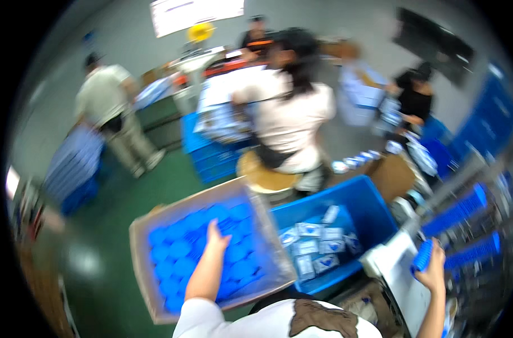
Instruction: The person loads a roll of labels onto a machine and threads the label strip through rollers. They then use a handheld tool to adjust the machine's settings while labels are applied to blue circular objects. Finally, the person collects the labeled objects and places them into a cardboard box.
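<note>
My left hand [216,236] reaches into a cardboard box [141,253] filled with round blue caps [180,249]. Its thumb and a finger show apart among the caps; the other fingertips are hidden or blurred, and I see nothing held in it. Off to the right, my right hand [435,269] is closed around a ribbed blue cylinder [421,256] that looks like a short stack of such caps. That hand is over a white surface [400,273] beside a machine with long ribbed blue rows [459,211].
A blue bin [374,208] with several small white-and-blue packages [307,248] stands right of the box. Ahead, a person in a light shirt [290,118] sits on a round stool [267,174]. Other people work farther off. Blue crates [211,160] stand on the green floor [121,197].
</note>
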The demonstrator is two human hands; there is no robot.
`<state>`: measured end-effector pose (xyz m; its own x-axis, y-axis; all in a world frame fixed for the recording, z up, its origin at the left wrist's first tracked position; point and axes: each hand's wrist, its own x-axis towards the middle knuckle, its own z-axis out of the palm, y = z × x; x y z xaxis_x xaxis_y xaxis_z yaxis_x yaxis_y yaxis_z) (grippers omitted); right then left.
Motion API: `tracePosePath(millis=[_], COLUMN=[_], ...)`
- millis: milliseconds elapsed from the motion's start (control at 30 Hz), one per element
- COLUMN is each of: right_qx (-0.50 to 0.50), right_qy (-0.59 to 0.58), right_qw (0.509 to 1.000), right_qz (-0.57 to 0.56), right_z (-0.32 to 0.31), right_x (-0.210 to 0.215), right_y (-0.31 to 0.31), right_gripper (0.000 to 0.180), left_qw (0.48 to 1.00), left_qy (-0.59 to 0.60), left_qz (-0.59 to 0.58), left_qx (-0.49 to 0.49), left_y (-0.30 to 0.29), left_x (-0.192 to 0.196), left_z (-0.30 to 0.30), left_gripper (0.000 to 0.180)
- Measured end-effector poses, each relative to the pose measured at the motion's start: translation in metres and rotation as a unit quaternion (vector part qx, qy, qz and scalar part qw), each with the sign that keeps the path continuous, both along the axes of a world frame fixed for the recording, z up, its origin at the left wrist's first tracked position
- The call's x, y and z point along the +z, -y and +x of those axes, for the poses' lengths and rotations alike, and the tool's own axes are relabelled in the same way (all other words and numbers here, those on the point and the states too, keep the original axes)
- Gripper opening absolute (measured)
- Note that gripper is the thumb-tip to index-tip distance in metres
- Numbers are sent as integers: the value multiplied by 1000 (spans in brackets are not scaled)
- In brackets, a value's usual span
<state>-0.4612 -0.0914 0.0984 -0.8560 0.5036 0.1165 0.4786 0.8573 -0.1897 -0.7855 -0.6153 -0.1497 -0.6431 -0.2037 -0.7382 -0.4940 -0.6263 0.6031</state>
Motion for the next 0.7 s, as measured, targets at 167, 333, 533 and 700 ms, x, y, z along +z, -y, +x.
tracePosePath(millis=[167, 333, 533, 700], right_qx=[35, -64, -133, -254], right_qy=[87, -275, -330, -191], right_qw=[996, 919, 775, 768], right_qz=[6, 274, 522, 556], right_z=[24, -37, -83, -96], right_x=[-34, 155, 325, 320], right_y=[-67, -114, -199, -208], right_gripper=[104, 106, 97, 97], left_qw=[972, 958, 969, 976], left_qy=[-182, -218, -191, -176], left_qz=[147, 177, 125, 95], left_qx=[18, 55, 92, 86], left_y=[6, 9, -14, -17], left_x=[-66, -51, -16, -37], left_z=[-37, -35, -23, -24], left_gripper=[60, 46, 45, 53])
